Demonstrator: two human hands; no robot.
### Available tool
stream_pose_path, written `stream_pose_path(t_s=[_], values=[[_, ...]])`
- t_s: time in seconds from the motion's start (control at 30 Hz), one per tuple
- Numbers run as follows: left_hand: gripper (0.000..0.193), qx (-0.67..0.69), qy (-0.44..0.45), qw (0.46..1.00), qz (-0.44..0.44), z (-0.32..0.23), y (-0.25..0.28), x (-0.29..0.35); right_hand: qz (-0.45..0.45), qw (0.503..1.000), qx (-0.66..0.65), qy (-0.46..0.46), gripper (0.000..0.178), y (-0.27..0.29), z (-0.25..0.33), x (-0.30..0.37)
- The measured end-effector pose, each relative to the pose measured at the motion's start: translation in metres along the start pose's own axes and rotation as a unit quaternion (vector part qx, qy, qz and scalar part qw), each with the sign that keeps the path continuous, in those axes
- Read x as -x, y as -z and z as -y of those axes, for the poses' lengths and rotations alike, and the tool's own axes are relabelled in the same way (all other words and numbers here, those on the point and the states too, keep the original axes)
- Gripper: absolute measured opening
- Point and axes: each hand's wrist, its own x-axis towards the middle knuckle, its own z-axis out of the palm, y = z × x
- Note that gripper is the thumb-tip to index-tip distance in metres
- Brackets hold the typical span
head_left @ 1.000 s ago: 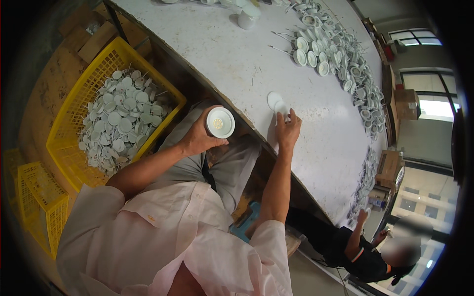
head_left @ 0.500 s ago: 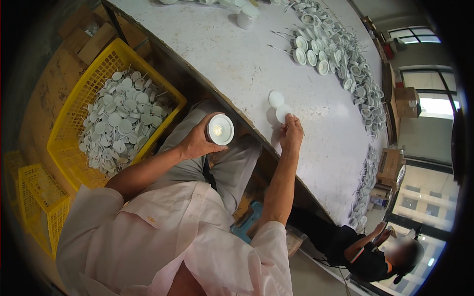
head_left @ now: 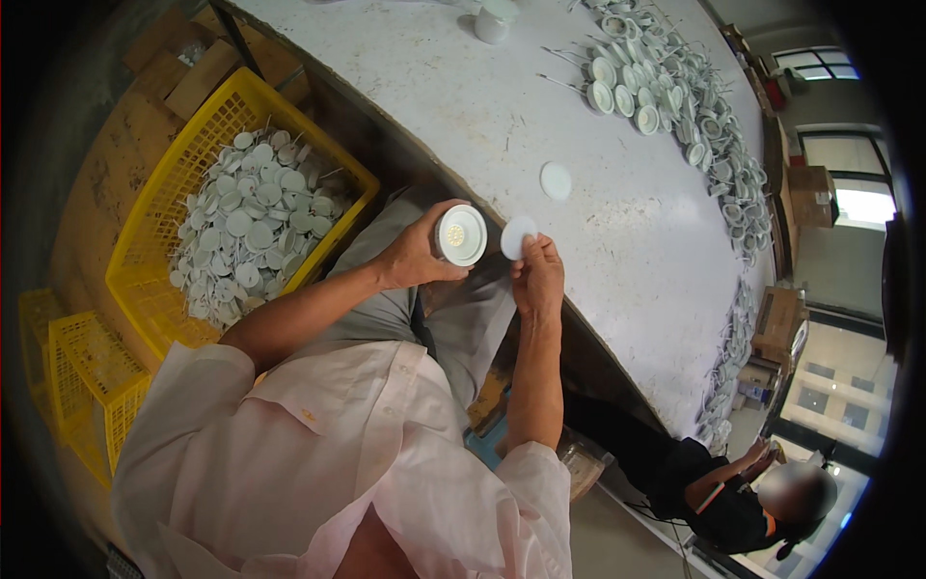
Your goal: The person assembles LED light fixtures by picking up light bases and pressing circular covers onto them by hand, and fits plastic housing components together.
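My left hand (head_left: pixel 422 253) is closed round a white round LED lamp housing (head_left: pixel 462 235), whose open face shows a disc of small yellowish LEDs. Between the fingertips of my right hand (head_left: pixel 539 275) is a thin white round cover disc (head_left: pixel 518 237), pinched at its lower edge and a short gap to the right of the housing. Another white disc (head_left: pixel 556 180) lies flat on the table just beyond my right hand.
A large pile of white lamp parts with wires (head_left: pixel 675 106) runs along the table's (head_left: pixel 463 106) far right side. At left, a yellow plastic basket (head_left: pixel 145 280) holds many similar pieces. A white cylindrical piece (head_left: pixel 494 23) stands at the back. A co-worker (head_left: pixel 723 492) sits at lower right.
My right hand has lifted one disc off the table and brought it left, toward the lamp housing. The other disc stays on the table. My left hand has tilted the housing slightly rightward.
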Motion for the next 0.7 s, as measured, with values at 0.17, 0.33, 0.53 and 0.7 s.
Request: stream_pose_path(t_s=[0.17, 0.33, 0.53, 0.7], values=[[0.089, 0.038, -0.022, 0.999, 0.018, -0.001, -0.004, -0.002, 0.034, 0.997, 0.074, -0.014, 0.013, -0.026, -0.017, 0.021], [0.072, -0.088, -0.032, 0.995, -0.015, 0.001, -0.003, -0.001, 0.028, 0.991, 0.126, 0.020, 0.019, -0.042, -0.021, 0.025], [0.055, -0.119, -0.023, 0.991, -0.048, -0.003, -0.004, -0.001, 0.010, 0.989, 0.145, 0.037, 0.022, -0.051, -0.027, 0.024], [0.051, -0.118, -0.027, 0.991, -0.060, -0.002, -0.002, 0.001, 0.020, 0.988, 0.143, 0.044, 0.023, -0.053, -0.032, 0.023]])
